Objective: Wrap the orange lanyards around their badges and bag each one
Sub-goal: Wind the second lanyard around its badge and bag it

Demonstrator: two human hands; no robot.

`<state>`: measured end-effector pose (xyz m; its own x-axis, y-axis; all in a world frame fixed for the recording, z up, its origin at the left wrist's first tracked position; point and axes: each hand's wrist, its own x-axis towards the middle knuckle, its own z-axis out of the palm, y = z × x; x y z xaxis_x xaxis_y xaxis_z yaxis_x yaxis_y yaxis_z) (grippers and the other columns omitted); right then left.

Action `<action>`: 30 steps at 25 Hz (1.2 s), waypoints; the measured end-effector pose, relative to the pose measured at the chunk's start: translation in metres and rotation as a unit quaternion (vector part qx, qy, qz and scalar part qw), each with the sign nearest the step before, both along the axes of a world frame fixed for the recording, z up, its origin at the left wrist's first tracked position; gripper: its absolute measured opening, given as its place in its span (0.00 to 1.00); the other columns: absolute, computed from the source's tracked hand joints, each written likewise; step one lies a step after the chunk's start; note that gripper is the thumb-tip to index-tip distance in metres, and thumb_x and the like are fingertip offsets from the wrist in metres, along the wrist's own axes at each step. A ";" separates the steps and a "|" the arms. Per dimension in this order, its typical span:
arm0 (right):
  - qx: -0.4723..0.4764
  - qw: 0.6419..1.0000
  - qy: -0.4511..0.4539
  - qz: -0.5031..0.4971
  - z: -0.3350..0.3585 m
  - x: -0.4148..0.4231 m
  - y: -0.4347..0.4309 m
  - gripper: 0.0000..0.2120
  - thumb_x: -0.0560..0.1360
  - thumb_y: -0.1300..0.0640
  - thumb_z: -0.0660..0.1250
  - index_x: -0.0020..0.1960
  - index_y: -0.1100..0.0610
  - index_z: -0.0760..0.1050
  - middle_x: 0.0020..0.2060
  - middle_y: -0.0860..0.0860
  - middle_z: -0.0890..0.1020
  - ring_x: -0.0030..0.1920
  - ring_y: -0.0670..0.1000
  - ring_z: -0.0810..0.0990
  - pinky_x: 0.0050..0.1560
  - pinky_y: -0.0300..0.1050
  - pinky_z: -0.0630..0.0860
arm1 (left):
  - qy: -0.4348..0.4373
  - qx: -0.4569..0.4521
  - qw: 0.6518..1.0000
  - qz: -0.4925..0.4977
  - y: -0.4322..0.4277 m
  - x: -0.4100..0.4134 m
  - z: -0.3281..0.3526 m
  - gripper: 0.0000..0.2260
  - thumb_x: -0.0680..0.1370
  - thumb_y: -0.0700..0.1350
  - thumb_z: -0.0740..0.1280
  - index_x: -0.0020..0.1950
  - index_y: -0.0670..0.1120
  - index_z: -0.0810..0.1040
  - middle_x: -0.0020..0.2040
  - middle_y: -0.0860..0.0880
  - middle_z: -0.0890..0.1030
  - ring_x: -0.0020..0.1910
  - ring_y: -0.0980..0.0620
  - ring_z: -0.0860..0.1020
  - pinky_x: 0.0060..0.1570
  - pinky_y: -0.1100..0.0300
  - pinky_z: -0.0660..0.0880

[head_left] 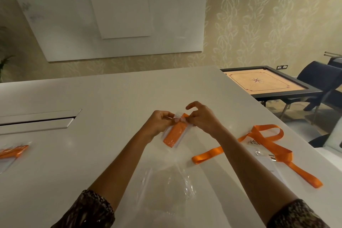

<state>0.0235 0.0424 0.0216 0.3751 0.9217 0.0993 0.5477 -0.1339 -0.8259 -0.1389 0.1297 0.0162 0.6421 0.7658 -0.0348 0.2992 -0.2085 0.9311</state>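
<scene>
A white table (129, 94) has a long cable hatch (37, 123) set into it near its left edge. Behind its far edge a whiteboard (55, 24) hangs on leaf-patterned wallpaper (259, 15). Off the far right corner stand a carrom board (262, 81) and dark blue chairs (318, 77).

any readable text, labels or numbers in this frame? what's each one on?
No legible text in this view.
Whiteboard: faint grey smudges, not readable.
Carrom board: star and line markings only, no words.
Badge card by the loose lanyard: too small to tell any print.
Clear bag holding the wrapped lanyard: no print visible.
</scene>
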 end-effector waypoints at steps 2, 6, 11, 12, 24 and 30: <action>0.012 0.999 -0.028 0.010 0.002 -0.002 -0.001 0.09 0.74 0.57 0.71 0.51 0.54 0.73 0.36 0.48 0.83 0.34 0.44 0.77 0.34 0.35 0.72 | -0.026 -0.019 0.999 0.021 -0.001 0.000 -0.002 0.12 0.74 0.50 0.72 0.54 0.46 0.81 0.46 0.49 0.83 0.45 0.52 0.82 0.41 0.62 0.78; 0.032 0.995 -0.083 0.052 0.006 -0.001 -0.005 0.02 0.75 0.59 0.69 0.47 0.53 0.77 0.35 0.48 0.82 0.34 0.42 0.78 0.34 0.31 0.70 | -0.070 -0.055 0.995 0.035 -0.005 -0.001 -0.001 0.06 0.74 0.48 0.72 0.50 0.50 0.81 0.45 0.50 0.84 0.44 0.51 0.83 0.43 0.58 0.80; 0.033 0.987 -0.130 0.086 0.012 0.000 -0.006 0.07 0.79 0.54 0.64 0.50 0.53 0.80 0.44 0.49 0.83 0.46 0.49 0.81 0.48 0.44 0.78 | -0.109 -0.102 0.987 0.062 -0.010 -0.004 -0.006 0.12 0.73 0.50 0.72 0.54 0.47 0.82 0.49 0.45 0.84 0.48 0.45 0.83 0.40 0.57 0.80; 0.033 0.986 -0.132 0.094 0.012 -0.001 -0.007 0.09 0.79 0.50 0.64 0.51 0.53 0.80 0.44 0.47 0.83 0.45 0.47 0.81 0.48 0.43 0.78 | -0.118 -0.112 0.984 0.067 -0.011 -0.005 -0.006 0.11 0.73 0.50 0.72 0.54 0.48 0.82 0.49 0.45 0.84 0.48 0.44 0.83 0.40 0.56 0.81; 0.050 0.986 -0.156 0.008 0.010 -0.004 -0.008 0.19 0.70 0.48 0.74 0.59 0.49 0.77 0.47 0.46 0.77 0.46 0.49 0.76 0.42 0.38 0.69 | -0.155 0.033 0.983 0.092 -0.016 0.001 -0.004 0.03 0.75 0.38 0.71 0.44 0.45 0.81 0.45 0.45 0.85 0.46 0.48 0.83 0.42 0.57 0.82; 0.051 0.976 -0.198 0.075 0.014 -0.003 -0.011 0.07 0.74 0.51 0.70 0.49 0.52 0.83 0.46 0.48 0.84 0.48 0.47 0.78 0.48 0.39 0.73 | -0.150 0.149 0.975 0.062 -0.012 -0.006 -0.003 0.03 0.73 0.42 0.74 0.46 0.46 0.83 0.43 0.51 0.85 0.45 0.54 0.83 0.50 0.58 0.80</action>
<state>0.0203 0.0318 0.0360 0.1495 0.9412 0.3029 0.8336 0.0448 -0.5506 -0.1448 0.1178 0.0131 0.4913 0.7853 0.3768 0.0630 -0.4635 0.8838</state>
